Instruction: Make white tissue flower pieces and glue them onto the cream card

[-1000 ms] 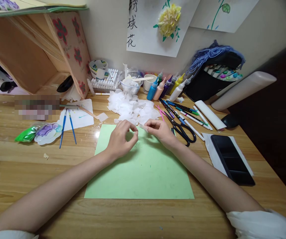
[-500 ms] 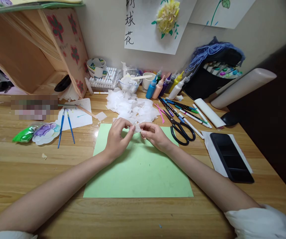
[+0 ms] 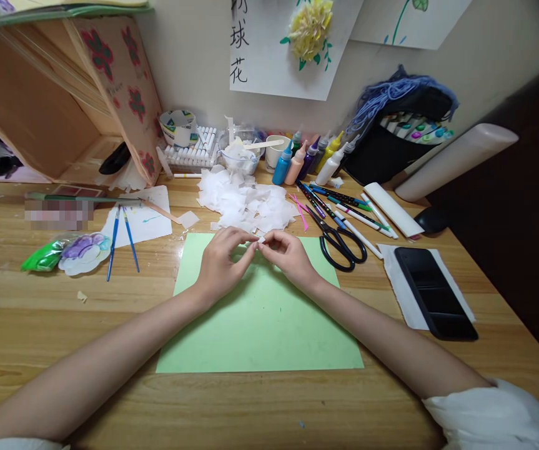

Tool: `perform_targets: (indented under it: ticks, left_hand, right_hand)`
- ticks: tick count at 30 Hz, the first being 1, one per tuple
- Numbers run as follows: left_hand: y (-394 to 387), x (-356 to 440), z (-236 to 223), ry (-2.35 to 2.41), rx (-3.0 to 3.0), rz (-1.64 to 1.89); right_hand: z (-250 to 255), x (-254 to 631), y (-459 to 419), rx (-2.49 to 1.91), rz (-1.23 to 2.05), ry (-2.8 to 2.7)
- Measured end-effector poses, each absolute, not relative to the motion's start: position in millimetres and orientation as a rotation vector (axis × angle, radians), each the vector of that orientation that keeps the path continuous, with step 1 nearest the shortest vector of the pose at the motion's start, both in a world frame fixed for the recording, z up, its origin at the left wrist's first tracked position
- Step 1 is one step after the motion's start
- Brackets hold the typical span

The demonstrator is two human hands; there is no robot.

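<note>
Over the far part of a green paper sheet (image 3: 260,325), my two hands meet fingertip to fingertip. My left hand (image 3: 225,262) pinches one side of a small piece of white tissue paper (image 3: 262,240). The other side is between the thumb and fingers of my right hand (image 3: 290,256). Most of the piece is hidden by the fingertips. Just beyond the hands lies a loose pile of white tissue paper pieces (image 3: 241,200). Black-handled scissors (image 3: 341,247) rest on the table to the right of my right hand.
Paint bottles (image 3: 297,162) stand behind several pens (image 3: 344,209). A phone (image 3: 433,290) lies on white paper at the right. On the left are paintbrushes (image 3: 115,244), a flower-shaped palette (image 3: 86,253) and a cardboard box (image 3: 119,94). A tub of white scraps (image 3: 240,156) sits behind the pile.
My fingertips have drawn closer together, and less of the white tissue piece shows between them. The whole view has shifted slightly.
</note>
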State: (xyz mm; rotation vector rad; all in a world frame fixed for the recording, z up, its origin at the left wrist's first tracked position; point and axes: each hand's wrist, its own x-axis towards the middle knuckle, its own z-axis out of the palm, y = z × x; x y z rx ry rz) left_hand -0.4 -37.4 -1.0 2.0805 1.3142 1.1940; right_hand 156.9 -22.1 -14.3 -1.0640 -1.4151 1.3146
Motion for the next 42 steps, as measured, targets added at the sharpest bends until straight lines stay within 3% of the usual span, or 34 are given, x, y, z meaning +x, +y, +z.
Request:
perform_targets:
  ticks: [8,42]
  left_hand:
    - [-35.3,-0.3,-4.6,1.305,2.001,1.246]
    - [-35.5,-0.1,-4.3,1.304,2.004,1.258]
  right_hand:
    - [-13.1,158.9,-24.5,-1.069,1.133,-1.521]
    - [-12.8,158.3,-20.7,-1.09,1.295,-1.386]
